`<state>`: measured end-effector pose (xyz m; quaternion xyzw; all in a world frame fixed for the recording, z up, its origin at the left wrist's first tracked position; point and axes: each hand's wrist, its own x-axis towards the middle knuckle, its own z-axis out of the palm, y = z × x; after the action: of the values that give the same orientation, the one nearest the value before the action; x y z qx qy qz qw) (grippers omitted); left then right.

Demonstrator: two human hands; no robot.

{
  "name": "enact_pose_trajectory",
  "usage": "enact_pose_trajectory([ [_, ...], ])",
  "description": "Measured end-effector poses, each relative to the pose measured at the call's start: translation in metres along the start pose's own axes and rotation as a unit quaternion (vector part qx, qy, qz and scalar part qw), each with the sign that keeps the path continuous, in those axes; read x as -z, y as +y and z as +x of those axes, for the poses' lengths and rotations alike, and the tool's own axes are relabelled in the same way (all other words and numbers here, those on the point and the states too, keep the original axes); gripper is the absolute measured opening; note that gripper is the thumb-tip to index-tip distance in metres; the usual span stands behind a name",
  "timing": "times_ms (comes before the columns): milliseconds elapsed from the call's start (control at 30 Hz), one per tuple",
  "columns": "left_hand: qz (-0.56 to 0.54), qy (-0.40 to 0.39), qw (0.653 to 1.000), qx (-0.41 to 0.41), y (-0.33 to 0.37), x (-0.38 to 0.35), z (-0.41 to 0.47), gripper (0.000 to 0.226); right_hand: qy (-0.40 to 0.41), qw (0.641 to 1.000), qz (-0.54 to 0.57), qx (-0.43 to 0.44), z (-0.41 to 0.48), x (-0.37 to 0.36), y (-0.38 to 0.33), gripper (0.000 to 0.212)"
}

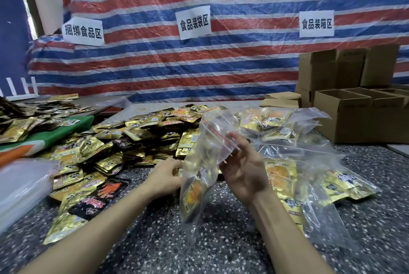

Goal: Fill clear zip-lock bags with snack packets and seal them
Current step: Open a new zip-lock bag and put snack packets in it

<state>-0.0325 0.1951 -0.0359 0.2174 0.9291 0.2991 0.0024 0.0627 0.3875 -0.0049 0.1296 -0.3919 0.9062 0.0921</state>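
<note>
While your right hand (241, 169) pinches the zip-lock bag (199, 174) by its mouth, probably to keep it open above the table (155, 240), your left hand (164, 177) reaches the snack packets (141, 132) behind it, its grip hidden.

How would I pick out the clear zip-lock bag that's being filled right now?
Start at the speckled dark stone table, in front of the heap of gold foil snack packets. The clear zip-lock bag with the red seal line is held upright in the right hand; the other filled bags lie flat to its right.
</note>
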Motion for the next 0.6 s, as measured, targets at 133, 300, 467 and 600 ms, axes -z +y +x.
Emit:
enact_pose_trajectory([
  [133,0.045,0.029,0.998,-0.031,-0.010,-0.002,0.001,0.021,0.002,1.000,-0.010,-0.005,0.000,-0.001,0.000,0.026],
  [300,-0.054,0.114,0.992,-0.004,-0.009,0.022,-0.011,0.022,0.021,1.000,0.010,0.000,0.003,0.002,0.000,0.026],
  [467,-0.207,0.136,0.969,-0.006,0.004,0.067,-0.032,0.012,0.013,1.000,0.011,0.003,0.004,0.003,0.000,0.033],
  [600,-0.317,0.211,0.923,-0.049,0.038,0.107,-0.048,0.011,0.000,1.000,0.007,0.009,0.003,0.001,0.001,0.029],
])
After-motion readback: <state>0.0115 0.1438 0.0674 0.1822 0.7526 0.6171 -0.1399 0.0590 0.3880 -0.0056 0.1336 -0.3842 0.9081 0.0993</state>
